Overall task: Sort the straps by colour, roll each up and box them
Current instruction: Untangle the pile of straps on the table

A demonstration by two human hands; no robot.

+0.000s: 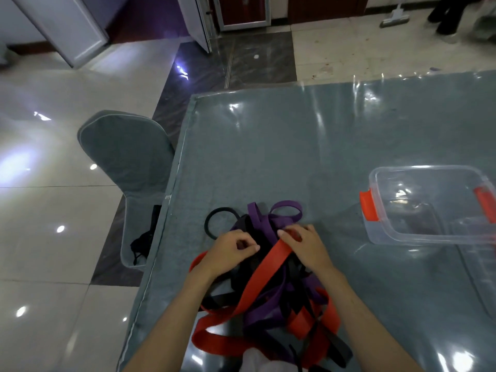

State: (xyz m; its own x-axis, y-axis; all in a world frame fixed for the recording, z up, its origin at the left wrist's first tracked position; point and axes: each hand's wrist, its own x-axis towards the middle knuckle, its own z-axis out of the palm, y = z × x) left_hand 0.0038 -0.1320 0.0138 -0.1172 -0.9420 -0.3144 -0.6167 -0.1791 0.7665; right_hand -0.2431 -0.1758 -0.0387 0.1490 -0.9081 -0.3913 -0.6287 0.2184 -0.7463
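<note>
Item: tangled heap of straps (271,299), three colours, unsorted.

Location: on the counter (308,157), close to its near edge and toward its left edge; the heap runs off the bottom of the view. A clear box (429,226) with orange latches stands apart from it toward the right edge, and no strap shows in it.

Risk: the colours are interlaced, so pulling the red strap (257,280) hard could likely drag the purple and black lengths along, tighten a snarl, or sweep loose ends over the near edge. The glossy cover on the counter may let the whole heap slide rather than release one strap. A roll begun before the strap is free could trap another colour inside it.

Appearance: flat woven webbing, limp, lying in loops and crossings. Purple straps (281,213) form open loops at the far side of the heap; a black strap (217,224) curls into a ring at the far left of it; red lengths cross diagonally and pool near the bottom.

Hands: the right hand (306,245) rests on the far end of the red strap, fingers (284,233) curled onto it. The left hand (230,251) sits on the heap with fingers bent inward; whether they pinch anything cannot be told.

Also present: a covered chair (128,167) beside the left edge.
</note>
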